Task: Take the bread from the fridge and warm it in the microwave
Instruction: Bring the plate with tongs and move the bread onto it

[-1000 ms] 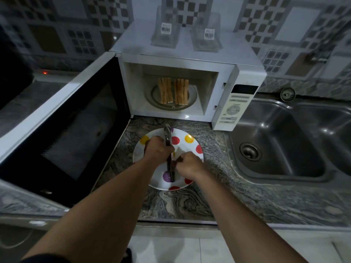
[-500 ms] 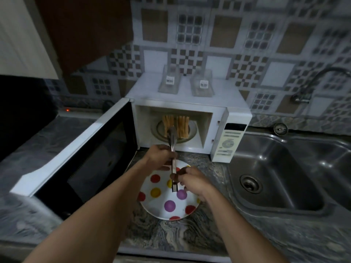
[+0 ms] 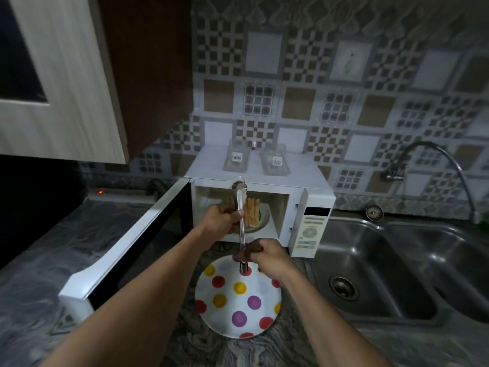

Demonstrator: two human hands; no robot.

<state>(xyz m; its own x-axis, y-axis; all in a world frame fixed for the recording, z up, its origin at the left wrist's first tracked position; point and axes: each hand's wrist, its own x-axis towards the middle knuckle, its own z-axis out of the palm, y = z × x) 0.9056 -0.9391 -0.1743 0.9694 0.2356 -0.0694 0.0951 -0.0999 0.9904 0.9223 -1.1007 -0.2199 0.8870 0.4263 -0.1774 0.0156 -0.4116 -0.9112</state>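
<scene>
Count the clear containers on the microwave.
2. Left container and right container stand side by side on the microwave top. None looks hidden.

Both bare forearms reach from the near edge toward the far middle, drawing together. The left hand (image 3: 221, 218), the farther one, has its fingers curled round the shaft of the tongs (image 3: 241, 226). The right hand (image 3: 268, 254), nearer and just to its right, pinches their near end.
</scene>
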